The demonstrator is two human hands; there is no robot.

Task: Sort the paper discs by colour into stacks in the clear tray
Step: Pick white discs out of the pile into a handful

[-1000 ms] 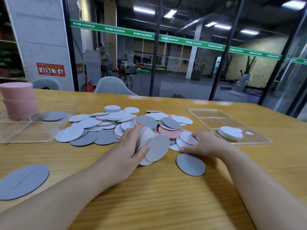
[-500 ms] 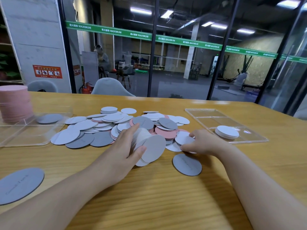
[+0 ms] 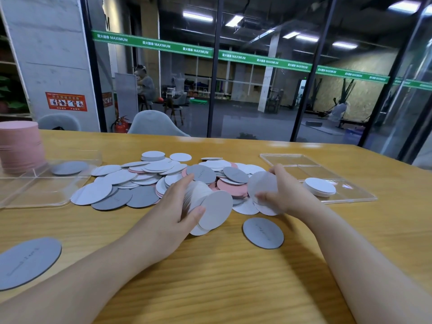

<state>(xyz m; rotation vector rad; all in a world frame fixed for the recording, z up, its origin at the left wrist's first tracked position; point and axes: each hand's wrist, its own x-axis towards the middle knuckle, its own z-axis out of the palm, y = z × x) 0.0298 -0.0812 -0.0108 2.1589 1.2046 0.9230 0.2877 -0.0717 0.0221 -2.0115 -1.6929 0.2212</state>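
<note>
Head view: left hand (image 3: 174, 206) curled round a bundle of white discs (image 3: 210, 206) above the table (image 3: 233, 277); right hand (image 3: 284, 192) pinching one white disc (image 3: 261, 187) upright beside the mixed pile (image 3: 145, 181). Right tray (image 3: 292, 160) holds a white stack (image 3: 319, 187); left tray (image 3: 35, 195) holds a pink stack (image 3: 19, 146) and one grey disc (image 3: 69, 167).

Green band (image 3: 198, 50): white "MAXIMUM", repeated along the glass wall, each time after characters too small to read.
Red sign (image 3: 66, 101): on the grey pillar, a row of pictograms; its print is unreadable.
Grey discs (image 3: 263, 233): faint handwriting on several faces, not legible.
</note>
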